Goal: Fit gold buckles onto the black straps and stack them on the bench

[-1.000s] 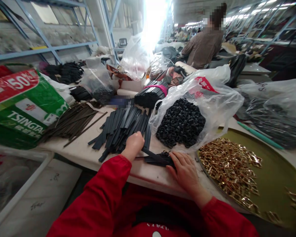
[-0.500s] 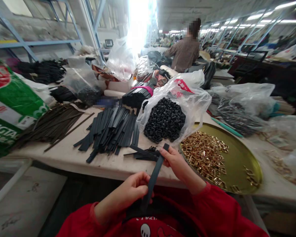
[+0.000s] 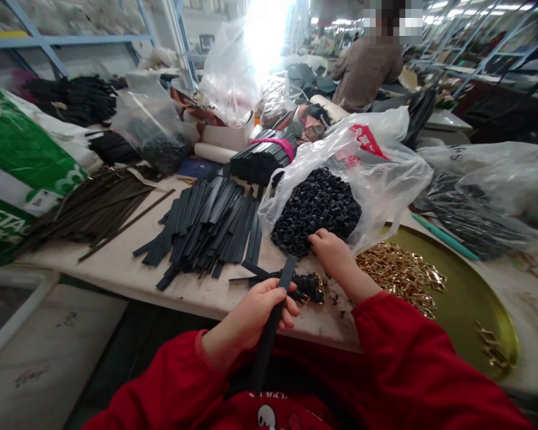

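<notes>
1. Head view: the left hand [image 3: 255,310] grips a black strap strip [image 3: 273,319] upright over the table edge [image 3: 197,301].
2. The right hand [image 3: 334,254], fingers curled, reaches into the plastic bag [image 3: 385,173] of black loops [image 3: 316,209], beside the tray [image 3: 470,286] of gold buckles [image 3: 399,275].

We hold a flat black strap [image 3: 273,322] in our left hand [image 3: 255,313], fingers wrapped round its upper part; it stands nearly upright, tilted slightly right, its squared top end poking above the fist and its lower length running down toward our red top. Our right hand [image 3: 334,254] rests on the black rings [image 3: 316,209], small dark loops heaped in an open clear plastic bag [image 3: 385,173] on the table, fingertips touching the heap's near edge.
</notes>
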Demonstrator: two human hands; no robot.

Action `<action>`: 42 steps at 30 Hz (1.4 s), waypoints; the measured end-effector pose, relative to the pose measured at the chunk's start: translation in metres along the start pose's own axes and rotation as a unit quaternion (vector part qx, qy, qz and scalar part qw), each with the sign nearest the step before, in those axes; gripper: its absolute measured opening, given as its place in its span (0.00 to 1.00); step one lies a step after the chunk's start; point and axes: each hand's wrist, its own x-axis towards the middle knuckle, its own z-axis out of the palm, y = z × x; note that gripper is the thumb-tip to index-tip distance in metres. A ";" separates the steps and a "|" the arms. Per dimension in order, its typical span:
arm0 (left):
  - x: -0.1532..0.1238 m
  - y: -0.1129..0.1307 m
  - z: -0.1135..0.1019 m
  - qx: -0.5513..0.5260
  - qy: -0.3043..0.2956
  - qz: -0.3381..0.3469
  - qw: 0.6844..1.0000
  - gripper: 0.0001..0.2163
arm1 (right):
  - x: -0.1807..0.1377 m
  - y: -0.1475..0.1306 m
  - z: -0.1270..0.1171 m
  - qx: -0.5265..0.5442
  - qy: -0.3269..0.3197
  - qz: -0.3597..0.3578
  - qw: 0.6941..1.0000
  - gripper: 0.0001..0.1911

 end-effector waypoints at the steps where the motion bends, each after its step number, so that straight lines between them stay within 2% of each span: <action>1: 0.001 0.001 0.000 0.003 0.001 -0.004 1.000 0.08 | 0.002 0.000 0.000 -0.016 -0.008 -0.003 1.000 0.09; 3: 0.002 0.002 0.001 0.009 0.004 -0.013 1.000 0.08 | 0.003 -0.001 0.000 -0.019 -0.013 -0.002 1.000 0.06; 5: 0.003 0.001 0.002 0.014 0.005 -0.017 1.000 0.08 | 0.000 -0.004 -0.003 0.024 0.000 0.016 1.000 0.04; 7: 0.003 0.000 0.002 0.023 0.010 -0.009 1.000 0.08 | -0.008 -0.008 -0.007 0.130 0.031 0.058 0.989 0.04; 8: 0.003 -0.001 0.002 0.031 0.012 -0.002 0.999 0.08 | -0.014 -0.012 -0.010 0.212 0.045 0.086 0.972 0.04; 9: 0.002 -0.001 0.003 0.038 0.011 0.006 0.999 0.08 | -0.021 -0.016 -0.013 0.310 0.050 0.116 0.942 0.06; 10: 0.001 -0.002 0.004 0.045 0.008 0.014 0.999 0.09 | -0.029 -0.021 -0.017 0.414 0.044 0.146 0.898 0.08; 12: -0.003 -0.003 0.006 0.062 0.001 0.036 0.997 0.11 | -0.045 -0.032 -0.024 0.598 0.010 0.199 0.777 0.13; 14: -0.006 -0.004 0.008 0.095 0.008 0.063 0.993 0.16 | -0.062 -0.042 -0.031 0.714 -0.021 0.241 0.657 0.16; 16: -0.008 -0.006 0.009 0.154 0.033 0.100 0.982 0.19 | -0.075 -0.050 -0.037 0.779 -0.038 0.266 0.566 0.18; 19: -0.009 -0.011 0.008 0.254 0.064 0.174 0.949 0.15 | -0.089 -0.056 -0.042 0.834 -0.049 0.279 0.473 0.19; 21: -0.009 -0.014 0.007 0.317 0.067 0.212 0.922 0.13 | -0.095 -0.059 -0.042 0.849 -0.043 0.288 0.440 0.19; 23: -0.012 -0.017 0.007 0.378 0.067 0.225 0.896 0.12 | -0.099 -0.060 -0.042 0.852 -0.029 0.292 0.433 0.18; 24: -0.014 -0.019 0.007 0.406 0.069 0.226 0.883 0.12 | -0.100 -0.061 -0.041 0.849 -0.020 0.289 0.442 0.17; 26: -0.018 -0.020 0.008 0.453 0.060 0.227 0.860 0.12 | -0.105 -0.062 -0.040 0.826 -0.002 0.266 0.498 0.16; 29: -0.023 -0.019 0.011 0.502 0.014 0.223 0.836 0.13 | -0.113 -0.064 -0.039 0.764 0.000 0.212 0.609 0.14; 31: -0.024 -0.017 0.012 0.532 -0.017 0.218 0.818 0.13 | -0.119 -0.066 -0.039 0.732 -0.025 0.190 0.654 0.13; 34: -0.023 -0.017 0.014 0.543 -0.054 0.206 0.812 0.14 | -0.125 -0.069 -0.039 0.728 -0.066 0.172 0.660 0.13; 36: -0.022 -0.018 0.014 0.503 -0.076 0.163 0.845 0.15 | -0.127 -0.069 -0.039 0.738 -0.075 0.169 0.649 0.14; 39: -0.022 -0.023 0.012 0.405 -0.113 0.064 0.905 0.15 | -0.127 -0.068 -0.036 0.729 -0.057 0.195 0.653 0.15; 42: -0.022 -0.027 0.010 0.350 -0.120 0.034 0.928 0.21 | -0.129 -0.071 -0.030 0.731 -0.046 0.214 0.647 0.15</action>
